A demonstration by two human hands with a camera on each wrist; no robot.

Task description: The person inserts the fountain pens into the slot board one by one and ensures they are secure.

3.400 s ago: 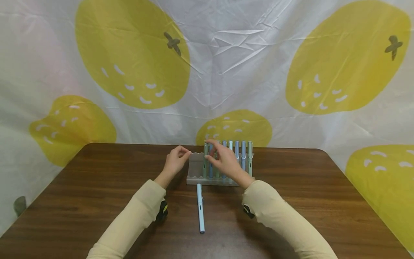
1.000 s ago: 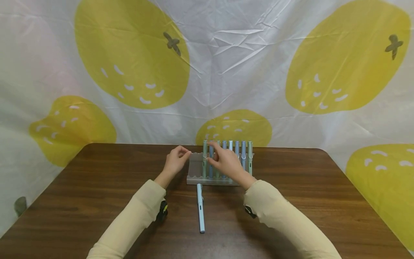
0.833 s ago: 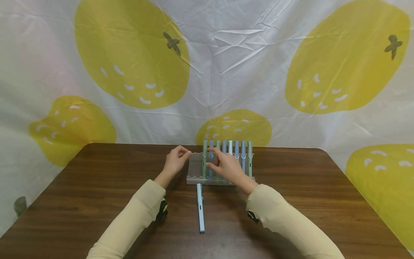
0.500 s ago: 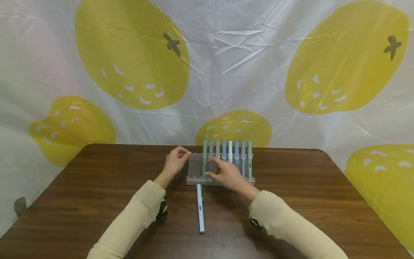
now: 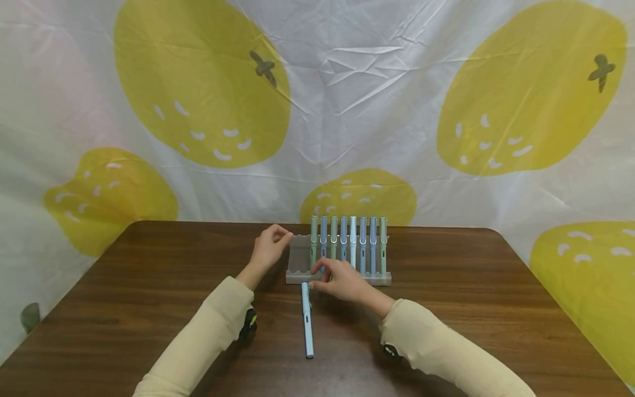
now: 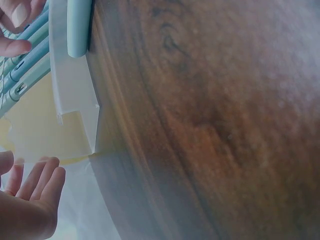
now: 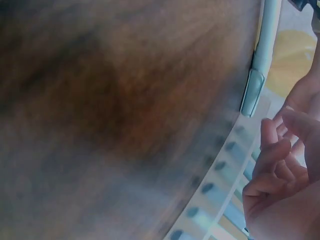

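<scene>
A clear pen rack [image 5: 299, 256] stands near the far edge of the table, with several capped pens [image 5: 363, 237] in green and blue shades upright in its grooves. Its leftmost part holds no pen. At the upper left corner, my left hand [image 5: 268, 248] pinches the rack's side between thumb and fingers. One light blue pen [image 5: 307, 325] lies on the wood in front, cap towards the rack. Beside that cap is my right hand [image 5: 342, 280], thumb and forefinger parted with nothing between them. The right wrist view shows the fingertips close to the pen's clip end [image 7: 252, 95].
The brown wooden table [image 5: 149, 309] reaches out on both sides. Behind it hangs a white cloth [image 5: 347, 110] printed with yellow lemons. Both sleeves carry a dark wrist device, such as the left one [image 5: 248, 324].
My right hand has come away from the leftmost green pen, now upright in the rack, and moved down towards the lying pen's cap. The left hand stays at the rack's corner.
</scene>
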